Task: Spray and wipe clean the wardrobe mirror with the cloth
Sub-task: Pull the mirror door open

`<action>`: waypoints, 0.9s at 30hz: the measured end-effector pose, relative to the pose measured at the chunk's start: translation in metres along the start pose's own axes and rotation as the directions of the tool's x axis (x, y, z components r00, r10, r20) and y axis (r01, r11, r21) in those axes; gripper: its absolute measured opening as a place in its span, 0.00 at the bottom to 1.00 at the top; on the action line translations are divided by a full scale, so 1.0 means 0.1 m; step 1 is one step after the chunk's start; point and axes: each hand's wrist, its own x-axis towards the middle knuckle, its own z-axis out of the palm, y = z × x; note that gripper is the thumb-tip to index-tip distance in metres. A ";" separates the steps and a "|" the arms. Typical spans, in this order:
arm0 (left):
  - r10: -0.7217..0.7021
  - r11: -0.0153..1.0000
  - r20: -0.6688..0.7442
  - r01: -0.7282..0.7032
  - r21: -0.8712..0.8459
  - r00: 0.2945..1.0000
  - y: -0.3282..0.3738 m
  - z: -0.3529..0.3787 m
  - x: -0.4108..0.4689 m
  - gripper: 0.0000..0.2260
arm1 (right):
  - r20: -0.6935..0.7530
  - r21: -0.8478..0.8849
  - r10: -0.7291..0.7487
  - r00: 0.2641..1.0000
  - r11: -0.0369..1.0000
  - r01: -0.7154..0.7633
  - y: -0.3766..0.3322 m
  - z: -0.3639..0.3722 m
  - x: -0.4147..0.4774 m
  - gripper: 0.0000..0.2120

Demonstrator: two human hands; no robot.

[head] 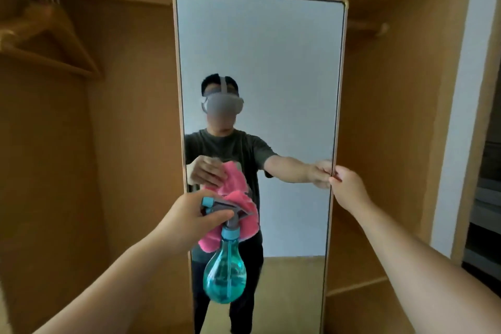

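Note:
A tall wardrobe mirror (284,62) in a pale wooden frame stands upright in front of me and reflects a person. My left hand (189,218) grips the head of a teal spray bottle (225,276) together with a pink cloth (244,222). The bottle hangs down in front of the lower part of the glass, its nozzle pointing left. The cloth is bunched behind the sprayer. My right hand (345,184) pinches the mirror's right edge at mid height.
Open wooden wardrobe compartments lie behind the mirror on both sides. Wooden hangers (48,38) hang from a rail at the upper left. A low shelf (357,283) sits at the lower right, and a white wall strip (466,89) runs down the right.

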 end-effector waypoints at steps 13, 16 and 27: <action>-0.074 0.994 -0.057 0.078 0.073 0.996 0.24 0.09 0.00 0.04 | -0.075 0.115 0.033 0.997 0.993 -0.024 0.08 0.13 0.04 0.24; -0.067 0.995 -0.071 0.072 0.074 0.995 0.25 0.08 -0.01 0.04 | -0.156 0.154 -0.093 0.983 0.981 0.117 0.02 0.11 -0.14 0.23; -0.059 0.998 -0.132 0.059 -0.002 0.990 0.34 0.08 -0.13 0.05 | 0.144 0.492 -0.559 0.817 0.756 0.431 -0.75 0.27 -1.32 0.07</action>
